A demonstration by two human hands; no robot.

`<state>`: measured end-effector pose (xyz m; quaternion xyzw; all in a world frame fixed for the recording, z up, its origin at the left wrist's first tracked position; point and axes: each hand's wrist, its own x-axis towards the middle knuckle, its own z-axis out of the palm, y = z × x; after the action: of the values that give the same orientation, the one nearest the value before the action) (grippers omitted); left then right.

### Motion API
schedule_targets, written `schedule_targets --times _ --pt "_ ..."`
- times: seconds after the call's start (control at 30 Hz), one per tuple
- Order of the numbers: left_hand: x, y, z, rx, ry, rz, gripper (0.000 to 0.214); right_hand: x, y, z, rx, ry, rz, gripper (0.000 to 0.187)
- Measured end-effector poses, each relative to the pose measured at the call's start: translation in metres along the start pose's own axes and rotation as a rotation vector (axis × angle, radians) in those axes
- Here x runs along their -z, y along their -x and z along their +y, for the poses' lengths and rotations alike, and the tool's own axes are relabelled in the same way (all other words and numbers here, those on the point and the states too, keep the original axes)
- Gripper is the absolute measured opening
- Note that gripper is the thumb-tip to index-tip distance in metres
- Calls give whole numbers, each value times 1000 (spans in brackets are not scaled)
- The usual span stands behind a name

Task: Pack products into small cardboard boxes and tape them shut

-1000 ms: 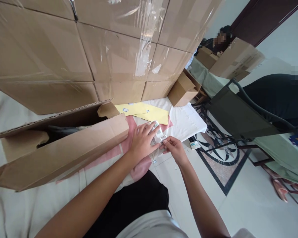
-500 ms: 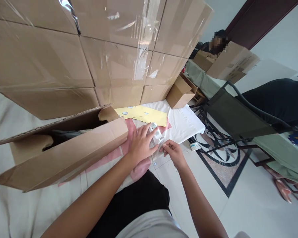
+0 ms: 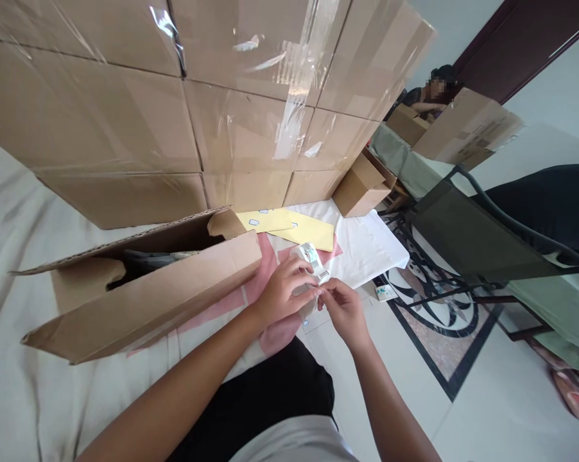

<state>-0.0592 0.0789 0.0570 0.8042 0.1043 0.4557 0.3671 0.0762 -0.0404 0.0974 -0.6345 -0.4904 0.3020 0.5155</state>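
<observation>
A small white device (image 3: pixel 313 256), shaped like a tape dispenser, stands on the cloth-covered table close to its edge. My left hand (image 3: pixel 285 289) is right beside it, fingers bent, with its thumb and a fingertip meeting the fingertips of my right hand. Thumb and forefinger of my right hand (image 3: pixel 341 309) are pinched together just in front of the device. Whatever is between the fingertips is too small to make out. Yellow sheets (image 3: pixel 313 232) with small blue-edged labels lie behind the device.
An open cardboard box (image 3: pixel 174 301) lies to the left. Taped cartons (image 3: pixel 251 135) form a wall behind the table. A smaller carton (image 3: pixel 361 186) stands at the back right. Further right are a dark folding chair (image 3: pixel 482 237) and another person (image 3: pixel 422 99) among boxes.
My left hand has come off the white device and drawn its fingers in to my right hand's fingertips. The whole view has shifted slightly.
</observation>
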Motion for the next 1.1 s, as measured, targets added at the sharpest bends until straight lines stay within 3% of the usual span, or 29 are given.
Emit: schedule_targets --times 0.23,0.33,0.43,0.6,0.77,0.93,1.1 --pt "1 6 17 -20 -16 -30 13 6 6 1 -129 -42 -49 21" --pt "3 7 26 -17 -5 17 12 19 14 4 -224 -51 -131 24" --pt "7 3 31 -23 -6 70 11 33 22 5 -215 8 -210 20" --pt "18 -7 41 -56 -34 155 11 50 35 -2 -157 248 -160 15" --pt "32 -8 68 -45 -130 264 13 58 48 -15 -218 231 -203 20" --pt "57 -7 100 68 -195 389 14 65 62 -18 -224 212 -272 17" --pt "106 -17 130 145 -280 547 20 80 80 -3 -282 159 -346 16"
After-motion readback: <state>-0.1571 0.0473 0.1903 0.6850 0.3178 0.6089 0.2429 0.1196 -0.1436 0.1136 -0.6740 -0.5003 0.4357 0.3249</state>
